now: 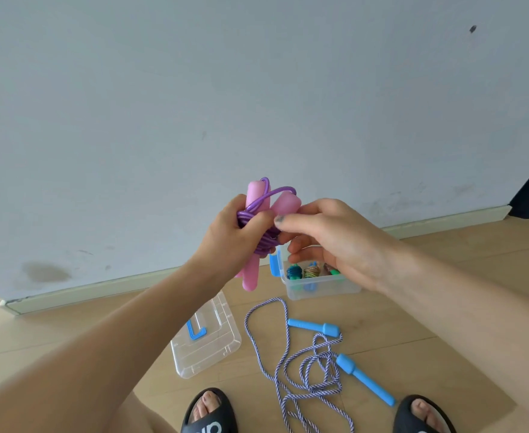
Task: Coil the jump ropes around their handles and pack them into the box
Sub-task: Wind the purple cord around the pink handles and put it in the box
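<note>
A jump rope with pink handles and purple cord is held up in front of the wall, the cord wound around both handles. My left hand grips the handles and the coil. My right hand is beside it, thumb and fingertips at the purple cord on the coil's right side. Below on the floor stands the clear plastic box holding several coiled ropes. A blue-handled jump rope with a purple-and-white twisted cord lies loose and uncoiled on the floor in front of the box.
The box's clear lid with a blue latch lies on the wooden floor to the left of the loose rope. My two feet in black slides are at the bottom edge. A grey wall with a skirting board runs behind.
</note>
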The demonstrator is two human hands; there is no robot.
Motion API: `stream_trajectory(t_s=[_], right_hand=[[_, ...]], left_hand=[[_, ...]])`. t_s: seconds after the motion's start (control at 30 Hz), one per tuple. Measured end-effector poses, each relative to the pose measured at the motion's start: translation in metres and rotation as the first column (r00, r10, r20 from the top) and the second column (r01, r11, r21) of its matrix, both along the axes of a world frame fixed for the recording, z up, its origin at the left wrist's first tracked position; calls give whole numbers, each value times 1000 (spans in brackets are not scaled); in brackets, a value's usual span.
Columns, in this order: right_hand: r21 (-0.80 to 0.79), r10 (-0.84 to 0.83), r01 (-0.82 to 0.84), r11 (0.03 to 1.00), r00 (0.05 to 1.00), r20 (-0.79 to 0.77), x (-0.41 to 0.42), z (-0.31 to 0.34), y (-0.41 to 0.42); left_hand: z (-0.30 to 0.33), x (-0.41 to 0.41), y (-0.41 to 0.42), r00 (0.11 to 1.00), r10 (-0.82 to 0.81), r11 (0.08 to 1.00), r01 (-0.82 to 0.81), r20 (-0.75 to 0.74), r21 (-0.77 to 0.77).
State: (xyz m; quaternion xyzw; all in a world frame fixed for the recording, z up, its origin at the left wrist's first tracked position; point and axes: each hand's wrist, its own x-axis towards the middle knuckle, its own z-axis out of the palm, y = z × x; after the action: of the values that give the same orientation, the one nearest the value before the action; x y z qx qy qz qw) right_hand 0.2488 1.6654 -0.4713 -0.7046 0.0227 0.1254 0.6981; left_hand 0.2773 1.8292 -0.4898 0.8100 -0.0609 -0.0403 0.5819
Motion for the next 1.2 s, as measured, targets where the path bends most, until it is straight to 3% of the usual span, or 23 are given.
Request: stream_trajectory(t_s=[0.1,0.17,0.27,0.43,0.57,0.63,0.73,0.87,1.2], right_hand=[[-135,-31,47,990,993,118,-4,-1,-3],[-257,-60,136,957,958,281,-6,-2,-3],[-315,-66,222,923,896,439,-8,-4,0],[-434,117,143,890,847,519,-10,-5,-1],[-564,266,195,802,730,630,-11,-9,3],[-549,246,199,812,736,631,-7,-6,4],[-462,142,148,874,832,536,1,-2,2],[-498,166,107,860,866,472,5,-6,-1],[-259,15,117,959,889,457,7,-2,-3]], left_hand=[[1,3,4,998,-36,996,32,-54,-86],[0,5,6,997,-34,993,25,-74,-116],[0,5,7,991,-35,986,14,-127,-163],[1,7,11,969,-48,973,-9,-241,-230],[-2,4,10,981,-46,992,22,-187,-127],[-3,0,8,989,-49,997,40,-137,-66],[-4,-2,7,994,-74,997,77,-85,32],[-5,-5,8,993,-118,980,115,5,163],[8,-15,2,986,-73,989,52,148,137]])
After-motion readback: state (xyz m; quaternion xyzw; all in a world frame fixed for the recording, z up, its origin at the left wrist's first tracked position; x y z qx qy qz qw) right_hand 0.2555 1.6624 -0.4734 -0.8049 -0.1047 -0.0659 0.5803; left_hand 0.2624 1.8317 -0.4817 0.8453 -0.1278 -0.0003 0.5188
